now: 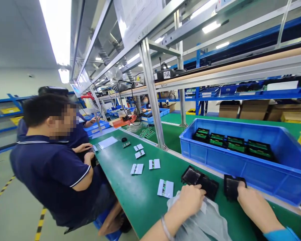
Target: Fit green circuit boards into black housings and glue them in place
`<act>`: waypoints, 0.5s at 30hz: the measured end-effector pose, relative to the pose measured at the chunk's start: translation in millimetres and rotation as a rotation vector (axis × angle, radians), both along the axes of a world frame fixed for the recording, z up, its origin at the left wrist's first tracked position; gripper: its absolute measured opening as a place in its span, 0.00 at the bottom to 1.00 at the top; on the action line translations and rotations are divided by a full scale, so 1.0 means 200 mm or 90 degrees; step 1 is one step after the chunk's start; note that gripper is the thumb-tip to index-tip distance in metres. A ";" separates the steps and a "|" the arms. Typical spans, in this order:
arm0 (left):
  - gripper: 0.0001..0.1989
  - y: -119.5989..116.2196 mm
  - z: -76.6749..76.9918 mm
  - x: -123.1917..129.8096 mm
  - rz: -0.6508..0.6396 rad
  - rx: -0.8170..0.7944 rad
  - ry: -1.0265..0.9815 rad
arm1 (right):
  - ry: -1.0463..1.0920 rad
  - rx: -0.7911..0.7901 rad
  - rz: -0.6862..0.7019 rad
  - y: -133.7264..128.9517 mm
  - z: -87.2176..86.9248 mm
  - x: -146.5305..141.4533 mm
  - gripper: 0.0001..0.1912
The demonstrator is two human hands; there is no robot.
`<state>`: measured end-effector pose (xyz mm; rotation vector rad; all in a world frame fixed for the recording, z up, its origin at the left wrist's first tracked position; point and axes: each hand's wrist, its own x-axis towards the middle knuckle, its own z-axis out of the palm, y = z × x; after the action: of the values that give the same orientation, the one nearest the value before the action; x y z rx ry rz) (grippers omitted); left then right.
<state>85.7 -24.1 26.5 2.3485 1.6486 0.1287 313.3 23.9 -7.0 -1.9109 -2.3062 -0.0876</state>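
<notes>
My right hand [253, 205] grips the near right corner of a black plastic case [231, 189], held by the front of a blue bin. A translucent plastic bag [203, 224] lies crumpled at the bench's near side. Closed on the bag's upper edge, my left hand [190, 200] has its fingertips against another black case [208, 186]. Beyond that case, and touching it, lies one more black case [190, 174]. To the left, several green circuit boards with white covering [165, 188] are spread over the green bench [140, 190].
The blue bin [225, 167] along the bench's back right holds several black cases with green boards [237, 144]. A metal post [152, 97] rises behind the bench. A co-worker [50, 167] sits at the left, hands at the bench edge near white sheets [107, 142].
</notes>
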 end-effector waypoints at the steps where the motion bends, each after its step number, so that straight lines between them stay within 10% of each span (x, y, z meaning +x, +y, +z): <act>1: 0.09 0.00 0.00 0.01 0.005 -0.002 -0.007 | -0.002 0.000 0.006 -0.01 -0.01 -0.01 0.25; 7: 0.11 -0.01 -0.02 0.04 0.048 0.011 -0.072 | -0.008 -0.036 0.023 -0.07 0.05 -0.08 0.26; 15: 0.20 -0.03 0.04 -0.08 -0.023 0.063 -0.309 | -0.016 -0.105 -0.155 -0.33 0.18 0.28 0.19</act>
<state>70.2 -30.2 34.4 2.1790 1.3843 0.7250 369.2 -42.9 28.2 -2.2783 -2.1443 0.0549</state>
